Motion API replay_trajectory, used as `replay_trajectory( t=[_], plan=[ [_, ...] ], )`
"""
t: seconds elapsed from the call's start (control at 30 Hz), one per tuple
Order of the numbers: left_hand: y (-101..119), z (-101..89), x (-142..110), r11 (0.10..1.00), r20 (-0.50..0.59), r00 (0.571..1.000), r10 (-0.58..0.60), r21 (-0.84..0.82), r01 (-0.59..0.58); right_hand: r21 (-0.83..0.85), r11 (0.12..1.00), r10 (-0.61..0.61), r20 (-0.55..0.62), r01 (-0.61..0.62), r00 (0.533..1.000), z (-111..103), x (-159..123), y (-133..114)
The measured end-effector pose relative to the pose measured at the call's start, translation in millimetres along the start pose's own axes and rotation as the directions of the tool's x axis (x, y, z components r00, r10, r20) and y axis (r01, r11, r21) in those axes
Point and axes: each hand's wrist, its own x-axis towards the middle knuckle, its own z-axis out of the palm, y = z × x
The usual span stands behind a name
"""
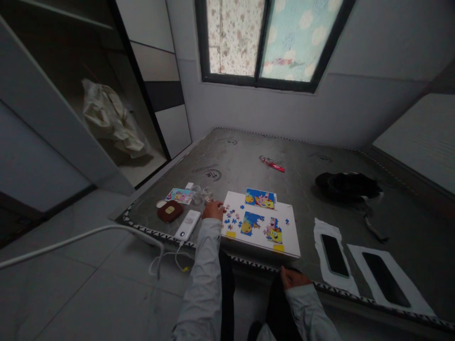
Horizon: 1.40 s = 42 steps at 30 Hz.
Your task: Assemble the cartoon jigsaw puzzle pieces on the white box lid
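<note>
My left hand (212,210) is at the left edge of a white box (261,242), its fingers drawn together beside loose jigsaw puzzle pieces (232,219). Whatever is between those fingertips is too small to make out. On the box lie two partly joined puzzle sections, a blue one with a yellow figure (250,224) and another with a yellow cartoon character (273,232). Behind them a picture card (261,198) shows a similar cartoon scene. A single blue piece (287,221) lies to the right. My right hand (295,278) rests curled on my knee, in front of the box.
Left of the box are a white power bank (188,225) with a cable, a brown case (170,211), a colourful card (180,195) and clear plastic items (202,194). Two phones (334,255) (386,278) lie on white paper at right. A red packet (273,164) and black bag (348,185) lie farther back.
</note>
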Motion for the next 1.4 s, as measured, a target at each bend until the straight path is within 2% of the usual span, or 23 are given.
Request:
replay_trajectory(
  t=[0.17,0.3,0.83,1.1,1.23,1.4],
  plan=[
    [3,17.5,4,0.994,0.105,0.991,0.083,0.063,-0.09,0.001,1.0,-0.002,0.014,0.002,1.0,1,-1,1],
    [2,23.3,7,0.993,0.11,0.99,0.084,0.073,-0.092,-0.023,1.0,0.013,0.01,-0.012,1.0,-3,0,-2],
    [7,29.2,9,0.986,0.135,0.986,0.097,0.124,-0.114,0.002,1.0,-0.009,0.028,0.009,1.0,-17,2,-11],
    [9,25.6,7,0.974,0.155,0.971,0.183,0.102,-0.2,0.016,1.0,0.014,0.053,-0.015,0.998,-18,2,-12],
    [7,23.5,8,0.98,0.113,0.975,0.191,0.023,-0.195,0.011,1.0,0.025,0.065,-0.025,0.998,-17,2,-10],
    [4,20.4,9,0.994,0.044,0.993,0.11,-0.009,-0.11,0.02,1.0,0.02,0.053,-0.021,0.998,-16,1,-11]
  ],
)
